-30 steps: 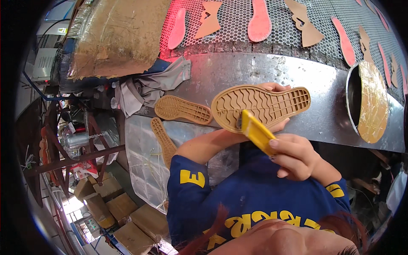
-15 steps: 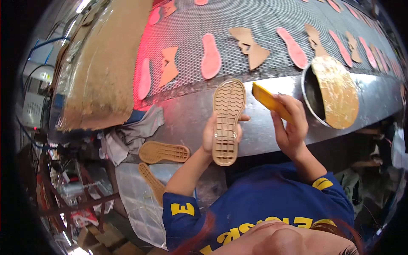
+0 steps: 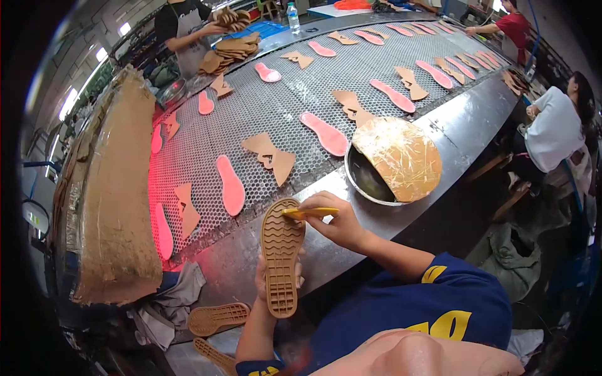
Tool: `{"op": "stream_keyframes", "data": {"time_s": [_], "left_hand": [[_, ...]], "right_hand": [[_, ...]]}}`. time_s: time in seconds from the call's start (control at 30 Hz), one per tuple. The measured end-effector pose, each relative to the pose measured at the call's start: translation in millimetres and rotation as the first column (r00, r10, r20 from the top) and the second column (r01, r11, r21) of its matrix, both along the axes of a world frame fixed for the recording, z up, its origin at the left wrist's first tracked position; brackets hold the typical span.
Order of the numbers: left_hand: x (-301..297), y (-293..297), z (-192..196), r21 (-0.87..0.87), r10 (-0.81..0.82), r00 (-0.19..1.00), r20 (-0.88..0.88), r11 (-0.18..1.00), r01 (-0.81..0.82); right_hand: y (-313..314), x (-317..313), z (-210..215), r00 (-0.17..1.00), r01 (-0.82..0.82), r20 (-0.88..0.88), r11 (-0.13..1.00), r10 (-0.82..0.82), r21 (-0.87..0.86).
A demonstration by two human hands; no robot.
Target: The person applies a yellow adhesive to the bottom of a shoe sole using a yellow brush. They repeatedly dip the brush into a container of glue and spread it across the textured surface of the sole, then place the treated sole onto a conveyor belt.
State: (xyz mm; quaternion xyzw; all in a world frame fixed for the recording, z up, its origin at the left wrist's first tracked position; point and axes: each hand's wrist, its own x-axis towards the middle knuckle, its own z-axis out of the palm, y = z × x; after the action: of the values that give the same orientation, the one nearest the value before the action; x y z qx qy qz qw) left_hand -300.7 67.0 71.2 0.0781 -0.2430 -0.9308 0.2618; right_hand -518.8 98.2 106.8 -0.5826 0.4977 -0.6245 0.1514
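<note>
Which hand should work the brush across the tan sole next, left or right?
Right. The right hand grips the yellow brush, whose tip sits on the tan sole's upper end. The left hand is behind the sole, holding it up, so likely not free.

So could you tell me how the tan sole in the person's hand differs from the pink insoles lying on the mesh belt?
The tan rubber sole is held up in the left hand, tread side showing; the pink insoles lie flat and unheld on the mesh belt. The sole has wavy grooves and ridges; the insoles look smooth. A yellow brush in the right hand touches the sole, not the insoles. Both are foot-shaped.
</note>
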Motion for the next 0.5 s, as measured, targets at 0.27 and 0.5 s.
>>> {"op": "stream_keyframes", "data": {"time_s": [0.27,0.5], "left_hand": [[2,4,-1,0.061,0.041,0.991,0.131,0.997,-0.049],[5,3,-5,0.141,-0.102,0.995,-0.007,0.985,0.102]], "right_hand": [[31,45,-3,0.952,-0.277,-0.140,0.961,0.272,-0.014],[1,5,3,0.983,0.032,-0.185,0.998,-0.022,0.053]]}}
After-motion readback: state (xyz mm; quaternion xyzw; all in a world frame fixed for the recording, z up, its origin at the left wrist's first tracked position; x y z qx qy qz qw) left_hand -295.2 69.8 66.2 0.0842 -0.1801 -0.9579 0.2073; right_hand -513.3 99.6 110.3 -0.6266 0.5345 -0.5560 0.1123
